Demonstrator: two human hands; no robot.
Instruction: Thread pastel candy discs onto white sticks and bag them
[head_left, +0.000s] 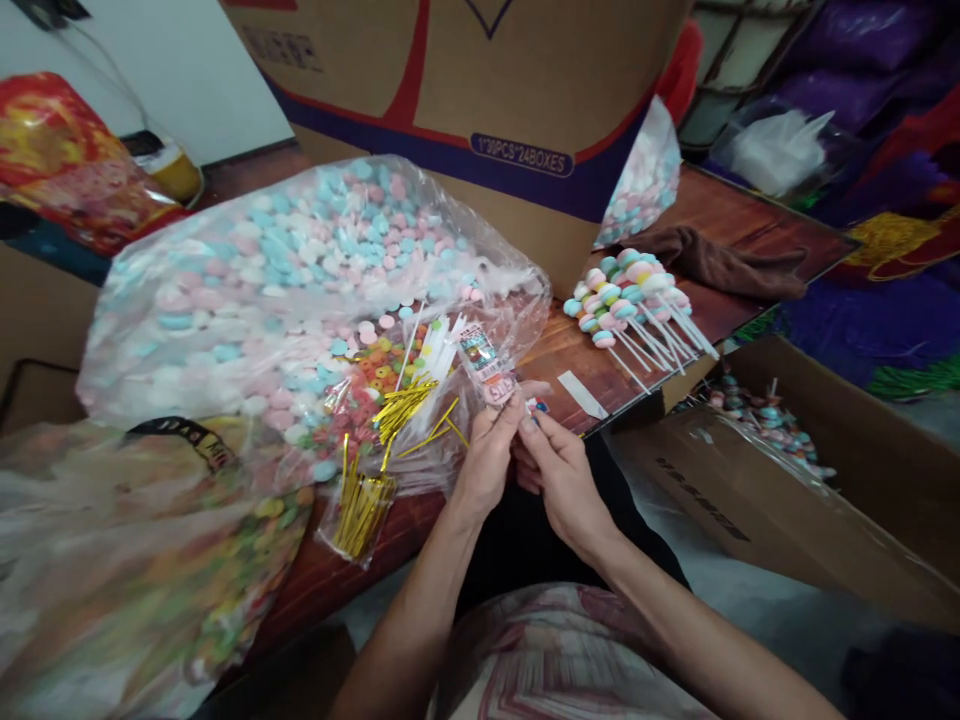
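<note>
My left hand [487, 450] is closed, pinching the lower end of a small printed plastic wrapper [484, 362]. Close against it, my right hand [559, 470] is closed too, its thumb and fingers at the wrapper's bottom end. A small colourful printed piece shows by the right fingers; whether it belongs to the same wrapper I cannot tell. Gold twist ties [405, 408] lie just left of the hands, with more in a small clear packet [360, 515]. White sticks [439, 350] and fruit-coloured candy rings [382, 365] lie beyond them.
A large clear bag [300, 250] of pastel candies covers the table's middle. Candy skewers [630, 295] are piled at right, near a white strip [581, 393]. An open carton [720, 500] with candies stands lower right. A big carton [450, 90] stands behind; another candy bag [225, 580] lies lower left.
</note>
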